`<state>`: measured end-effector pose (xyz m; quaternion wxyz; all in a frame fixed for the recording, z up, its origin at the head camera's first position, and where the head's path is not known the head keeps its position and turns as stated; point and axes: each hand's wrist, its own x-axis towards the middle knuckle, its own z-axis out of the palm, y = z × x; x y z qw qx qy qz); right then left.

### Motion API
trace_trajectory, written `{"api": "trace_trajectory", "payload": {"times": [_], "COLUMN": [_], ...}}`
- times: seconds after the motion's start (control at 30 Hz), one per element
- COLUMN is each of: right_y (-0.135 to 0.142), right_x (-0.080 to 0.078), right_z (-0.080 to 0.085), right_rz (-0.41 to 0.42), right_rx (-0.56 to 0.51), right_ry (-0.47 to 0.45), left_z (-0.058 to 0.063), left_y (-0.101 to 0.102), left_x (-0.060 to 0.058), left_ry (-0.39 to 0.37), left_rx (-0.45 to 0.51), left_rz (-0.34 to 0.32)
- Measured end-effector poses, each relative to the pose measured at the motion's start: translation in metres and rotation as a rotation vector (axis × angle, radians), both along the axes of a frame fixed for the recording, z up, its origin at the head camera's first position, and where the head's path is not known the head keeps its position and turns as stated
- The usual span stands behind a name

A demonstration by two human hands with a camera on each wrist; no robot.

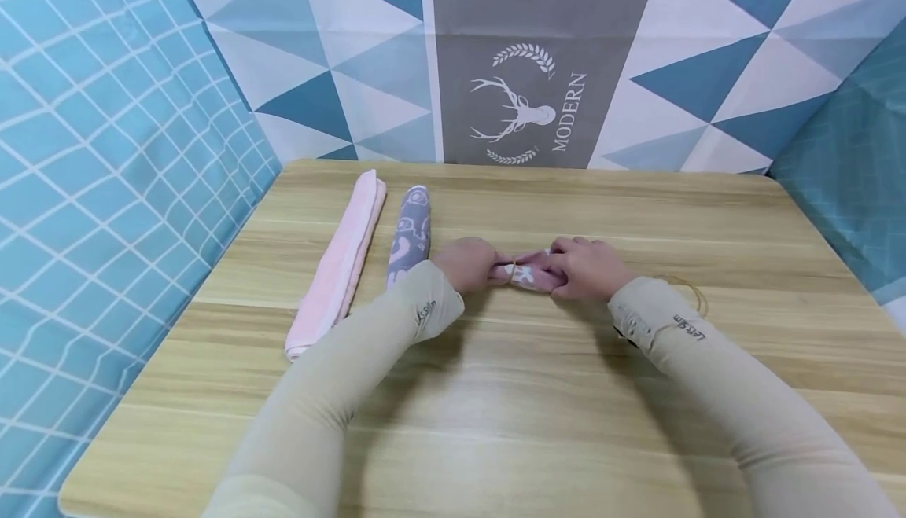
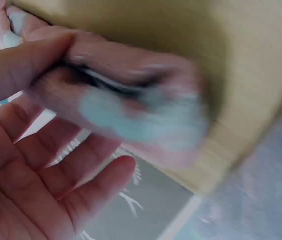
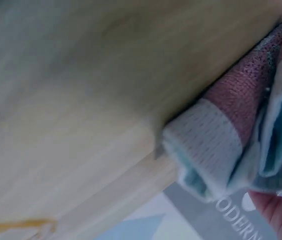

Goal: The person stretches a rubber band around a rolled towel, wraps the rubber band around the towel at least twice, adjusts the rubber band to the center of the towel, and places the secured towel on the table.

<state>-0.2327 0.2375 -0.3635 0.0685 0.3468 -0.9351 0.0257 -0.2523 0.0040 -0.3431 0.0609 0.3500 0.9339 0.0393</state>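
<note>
- Left hand [image 1: 467, 265] pinches the left end of a dusky-pink, white-patterned cloth roll [image 1: 527, 276] inside a thin yellow band [image 1: 513, 270].
- Roll lies between the hands, long axis roughly along the wood-grain table's [image 1: 538, 180] far edge.
- Right hand [image 1: 591, 268] grips its right end.

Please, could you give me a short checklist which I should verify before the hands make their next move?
1. Left hand grips the patterned pink cloth: ok.
2. Right hand grips it too: ok.
3. Rubber band lies across the cloth, between both hands: ok.
4. Band tight enough to hold: cannot tell.
5. Cloth's end by the right hand neatly closed: not ok, its folds gape.
6. Loose yellow band lies apart from the cloth: ok.
</note>
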Motion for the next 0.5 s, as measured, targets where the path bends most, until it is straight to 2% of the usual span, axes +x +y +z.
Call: {"api": "trace_trajectory", "payload": {"times": [0.13, 0.2, 0.3, 0.4, 0.5], "right_y": [0.013, 0.019, 0.022, 0.020, 0.014], "right_x": [-0.004, -0.006, -0.011, -0.018, -0.026], "right_z": [0.001, 0.003, 0.004, 0.005, 0.005], "right_rz": [-0.031, -0.045, -0.073, -0.099, -0.137], "right_rx": [0.034, 0.055, 0.060, 0.061, 0.068], "right_ry": [0.022, 0.046, 0.069, 0.071, 0.041], "left_z": [0.008, 0.007, 0.007, 0.005, 0.005], "left_y": [-0.014, -0.017, -0.011, -0.001, 0.005], "left_x": [-0.005, -0.011, -0.020, -0.029, -0.034], "left_ry": [0.013, 0.033, 0.066, 0.104, 0.112], "left_rx": [-0.040, -0.087, -0.159, -0.193, -0.212], "left_rz": [0.041, 0.083, 0.121, 0.144, 0.202]}}
